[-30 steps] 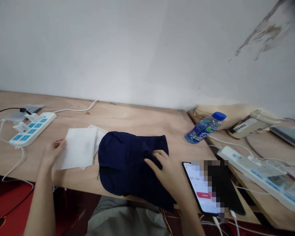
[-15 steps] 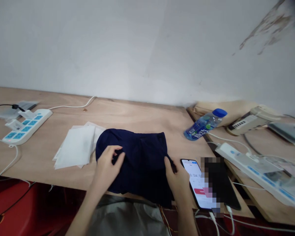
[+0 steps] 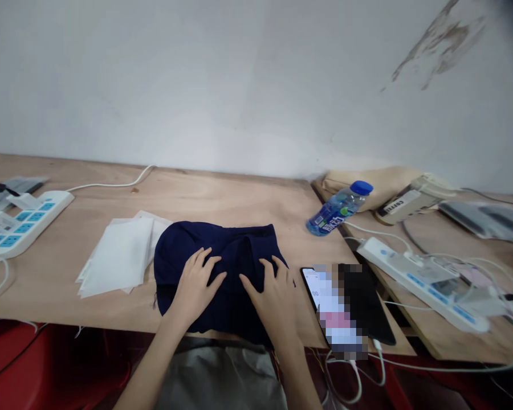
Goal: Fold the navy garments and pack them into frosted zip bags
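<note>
A dark navy piece of cloth point(image 3: 226, 242), perhaps a garment, lies partly folded at the table's front edge, its lower side reaching over that edge. My left hand point(image 3: 198, 285) rests on its left half with the fingers spread. On the right half lies my right hand point(image 3: 271, 290), fingers also apart, close to a raised fold. Neither hand grips the cloth. White sheets point(image 3: 118, 256) in a loose stack sit just left of the cloth. To the right lies a lit phone point(image 3: 314, 296), partly pixelated, beside a dark flat device point(image 3: 367, 307).
A white power strip point(image 3: 29, 225) is on the left, another point(image 3: 427, 290) on the right with cables. Behind the phone stands a tilted blue-capped bottle point(image 3: 337, 210), near a coffee cup point(image 3: 406, 205) and a beige bag point(image 3: 376, 182). Red chairs point(image 3: 17, 364) are below the table.
My right hand has let go of the cloth's right edge and moved left onto it. The right part is now folded inward. My left hand has opened. The view has shifted slightly right.
</note>
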Demonstrator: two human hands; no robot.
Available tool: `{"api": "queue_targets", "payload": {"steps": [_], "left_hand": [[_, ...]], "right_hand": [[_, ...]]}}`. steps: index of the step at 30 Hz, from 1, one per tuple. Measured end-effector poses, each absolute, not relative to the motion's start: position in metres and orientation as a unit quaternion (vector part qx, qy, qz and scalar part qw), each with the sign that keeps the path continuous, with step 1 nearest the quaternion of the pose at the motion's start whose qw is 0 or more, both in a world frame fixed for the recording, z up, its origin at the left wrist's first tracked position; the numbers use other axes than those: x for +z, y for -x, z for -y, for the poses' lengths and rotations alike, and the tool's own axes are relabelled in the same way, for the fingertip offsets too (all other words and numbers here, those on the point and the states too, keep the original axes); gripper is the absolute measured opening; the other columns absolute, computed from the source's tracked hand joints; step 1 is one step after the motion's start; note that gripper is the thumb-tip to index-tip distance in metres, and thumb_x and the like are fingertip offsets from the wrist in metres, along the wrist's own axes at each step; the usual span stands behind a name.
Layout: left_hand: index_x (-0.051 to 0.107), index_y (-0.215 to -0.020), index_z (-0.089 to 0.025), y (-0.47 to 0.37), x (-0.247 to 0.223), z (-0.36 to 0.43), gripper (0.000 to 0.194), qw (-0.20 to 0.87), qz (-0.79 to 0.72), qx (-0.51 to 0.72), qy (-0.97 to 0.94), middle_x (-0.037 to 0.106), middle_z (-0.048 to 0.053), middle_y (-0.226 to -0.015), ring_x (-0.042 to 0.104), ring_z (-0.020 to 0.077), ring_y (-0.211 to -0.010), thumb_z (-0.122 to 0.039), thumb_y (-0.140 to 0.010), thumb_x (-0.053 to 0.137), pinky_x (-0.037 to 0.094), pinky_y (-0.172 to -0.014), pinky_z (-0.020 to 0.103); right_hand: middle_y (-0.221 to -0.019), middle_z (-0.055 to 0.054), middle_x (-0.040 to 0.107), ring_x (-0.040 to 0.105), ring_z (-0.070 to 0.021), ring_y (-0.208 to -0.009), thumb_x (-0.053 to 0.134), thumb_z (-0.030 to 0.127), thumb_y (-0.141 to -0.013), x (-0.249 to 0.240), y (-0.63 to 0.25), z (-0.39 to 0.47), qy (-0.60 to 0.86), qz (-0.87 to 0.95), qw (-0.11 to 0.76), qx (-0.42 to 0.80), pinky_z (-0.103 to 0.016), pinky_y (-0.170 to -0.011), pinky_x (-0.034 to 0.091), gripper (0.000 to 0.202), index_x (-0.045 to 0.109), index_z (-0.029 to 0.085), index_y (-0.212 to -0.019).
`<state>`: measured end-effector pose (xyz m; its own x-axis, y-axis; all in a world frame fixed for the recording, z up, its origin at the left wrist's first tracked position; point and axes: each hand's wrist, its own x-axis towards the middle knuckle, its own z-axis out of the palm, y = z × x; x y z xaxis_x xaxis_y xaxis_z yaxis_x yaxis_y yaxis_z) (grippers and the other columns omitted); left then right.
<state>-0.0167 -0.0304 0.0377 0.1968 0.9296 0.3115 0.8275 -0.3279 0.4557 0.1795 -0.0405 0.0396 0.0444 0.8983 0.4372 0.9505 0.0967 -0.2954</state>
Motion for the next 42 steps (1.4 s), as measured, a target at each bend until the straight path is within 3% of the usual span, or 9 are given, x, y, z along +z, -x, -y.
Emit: {"api": "queue_targets", "payload": {"steps": [6, 11, 16, 22, 26, 30, 34, 39, 42], "left_hand": [[0.058, -0.120, -0.024, 0.026, 0.045, 0.039, 0.030, 0.111, -0.580, 0.330, -0.736, 0.048, 0.012, -0.142, 0.039, 0.0310, -0.137, -0.022, -0.090, 0.053, 0.041, -0.107, 0.054], [0.059, -0.124, -0.031, 0.040, 0.049, 0.039, 0.054, 0.188, -0.498, 0.283, -0.798, 0.035, 0.005, -0.155, 0.022, 0.0304, -0.147, -0.002, -0.079, 0.050, 0.037, -0.110, 0.057], [0.069, -0.104, -0.027, 0.041, 0.042, 0.025, 0.041, 0.188, -0.518, 0.349, -0.758, 0.065, 0.003, -0.123, 0.050, 0.0223, -0.130, -0.001, -0.081, 0.046, 0.044, -0.107, 0.048], [0.069, -0.104, -0.023, 0.073, 0.091, 0.027, 0.023, 0.224, -0.563, 0.484, -0.631, 0.072, 0.003, -0.105, 0.066, 0.0203, -0.102, -0.025, -0.087, 0.053, 0.051, -0.096, 0.037], [0.068, -0.100, -0.021, 0.105, 0.108, 0.028, 0.023, 0.223, -0.603, 0.530, -0.554, 0.072, 0.004, -0.097, 0.067, 0.0205, -0.093, -0.031, -0.084, 0.055, 0.053, -0.083, 0.032], [0.065, -0.107, -0.022, 0.121, 0.083, 0.027, 0.028, 0.216, -0.682, 0.415, -0.562, 0.072, 0.005, -0.096, 0.067, 0.0241, -0.090, -0.034, -0.084, 0.054, 0.053, -0.081, 0.036], [0.054, -0.127, -0.024, 0.119, 0.056, 0.034, 0.042, 0.173, -0.681, 0.336, -0.627, 0.066, 0.009, -0.115, 0.063, 0.0279, -0.108, -0.027, -0.085, 0.052, 0.049, -0.093, 0.044], [0.057, -0.126, -0.029, 0.117, 0.047, 0.042, 0.042, 0.133, -0.609, 0.369, -0.689, 0.050, 0.008, -0.137, 0.049, 0.0241, -0.129, -0.020, -0.086, 0.051, 0.040, -0.109, 0.044], [0.066, -0.114, -0.031, 0.119, 0.048, 0.044, 0.033, 0.121, -0.593, 0.363, -0.708, 0.045, 0.004, -0.144, 0.046, 0.0248, -0.132, -0.021, -0.086, 0.053, 0.038, -0.111, 0.046]], "right_hand": [[-0.098, -0.014, 0.064, 0.061, -0.0264, -0.087, 0.043, 0.025, -0.088, 0.043, -0.180, 0.027, 0.690, 0.670, 0.273, 0.034, -0.038, -0.076, 0.048, 0.020, 0.059, 0.016, -0.096], [-0.087, -0.009, 0.069, 0.065, -0.0262, -0.084, 0.050, 0.038, -0.085, 0.058, -0.206, 0.022, 0.725, 0.563, 0.376, 0.123, -0.039, -0.076, 0.048, 0.026, 0.061, 0.019, -0.097], [-0.090, -0.007, 0.070, 0.066, -0.0233, -0.090, 0.062, 0.042, -0.077, 0.072, -0.224, 0.018, 0.657, 0.438, 0.566, 0.237, -0.037, -0.083, 0.051, 0.026, 0.061, 0.019, -0.090], [-0.081, 0.000, 0.069, 0.067, -0.0170, -0.076, 0.073, 0.035, -0.067, 0.109, -0.243, 0.026, 0.565, 0.308, 0.665, 0.379, -0.028, -0.070, 0.054, 0.025, 0.064, 0.020, -0.086], [-0.089, -0.005, 0.071, 0.068, -0.0211, -0.082, 0.067, 0.040, -0.071, 0.095, -0.255, 0.023, 0.580, 0.328, 0.619, 0.416, -0.031, -0.069, 0.056, 0.027, 0.064, 0.020, -0.088], [-0.090, -0.007, 0.070, 0.068, -0.0274, -0.089, 0.065, 0.041, -0.073, 0.057, -0.254, 0.021, 0.676, 0.462, 0.464, 0.339, -0.043, -0.078, 0.057, 0.051, 0.057, 0.019, -0.118], [-0.135, -0.011, 0.054, 0.051, -0.0300, -0.127, 0.055, 0.017, -0.074, 0.045, -0.240, 0.036, 0.620, 0.705, 0.303, 0.161, -0.053, -0.104, 0.042, 0.064, 0.048, 0.027, -0.137], [-0.162, -0.001, 0.011, 0.018, -0.0343, -0.147, 0.050, 0.000, -0.066, 0.046, -0.235, 0.057, 0.536, 0.816, 0.196, 0.095, -0.058, -0.111, 0.033, 0.073, 0.058, 0.034, -0.130], [-0.163, 0.002, 0.011, 0.013, -0.0364, -0.147, 0.052, 0.001, -0.066, 0.042, -0.242, 0.059, 0.524, 0.824, 0.188, 0.102, -0.062, -0.110, 0.030, 0.057, 0.070, 0.032, -0.111]]}}
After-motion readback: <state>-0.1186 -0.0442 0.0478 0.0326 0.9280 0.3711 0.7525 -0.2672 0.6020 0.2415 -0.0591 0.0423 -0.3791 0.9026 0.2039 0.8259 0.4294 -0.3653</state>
